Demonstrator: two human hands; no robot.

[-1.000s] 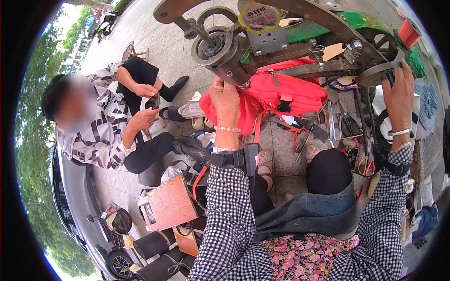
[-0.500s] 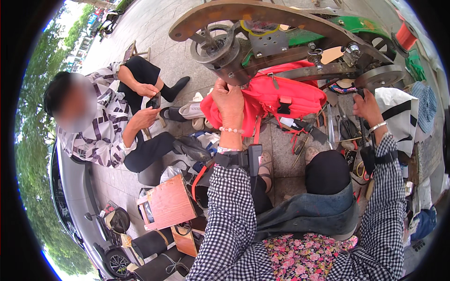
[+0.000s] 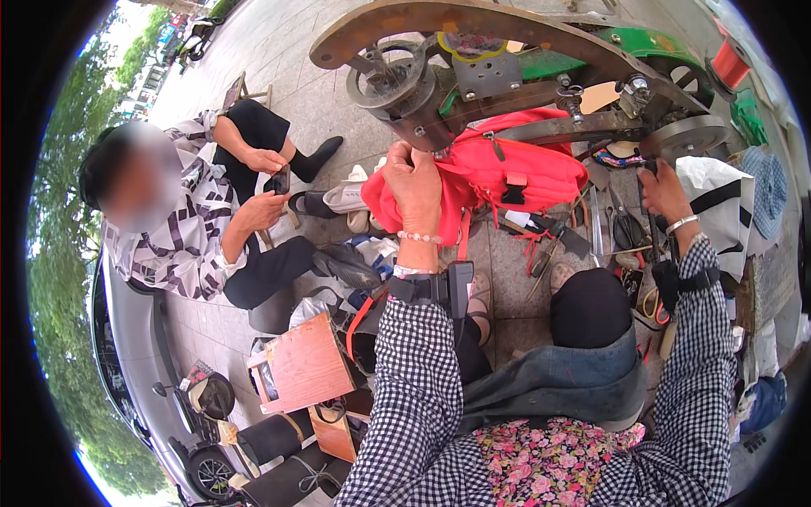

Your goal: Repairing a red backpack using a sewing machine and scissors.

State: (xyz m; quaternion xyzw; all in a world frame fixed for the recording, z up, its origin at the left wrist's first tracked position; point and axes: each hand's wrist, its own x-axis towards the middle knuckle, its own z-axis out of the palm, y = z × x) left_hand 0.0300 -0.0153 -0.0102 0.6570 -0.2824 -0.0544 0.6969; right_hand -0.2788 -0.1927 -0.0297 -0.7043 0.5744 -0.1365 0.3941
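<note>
My left hand (image 3: 412, 188) is closed, its fingers pinching the fabric of a bright red bag (image 3: 528, 176) beneath the head of an old metal sewing machine (image 3: 405, 106). The bag has a zip and a black buckle, and part of it lies behind the machine's arm. The needle area is mostly hidden by my fingers. At the machine's other end, my right hand (image 3: 666, 194) is closed around a dark crank handle (image 3: 649, 166) beside the round metal wheel (image 3: 684, 138).
On the left a seated person (image 3: 169, 190) holds a phone (image 3: 277, 181). Scissors (image 3: 627, 230) and several tools lie on the paving under the machine. A wooden box (image 3: 306, 365) stands at lower left, a white bag (image 3: 716, 203) at right. A red thread spool (image 3: 730, 64) sits at upper right.
Very little differs. My right hand and the crank have shifted slightly, while my left hand keeps its hold on the red bag. The seated person's head has turned slightly.
</note>
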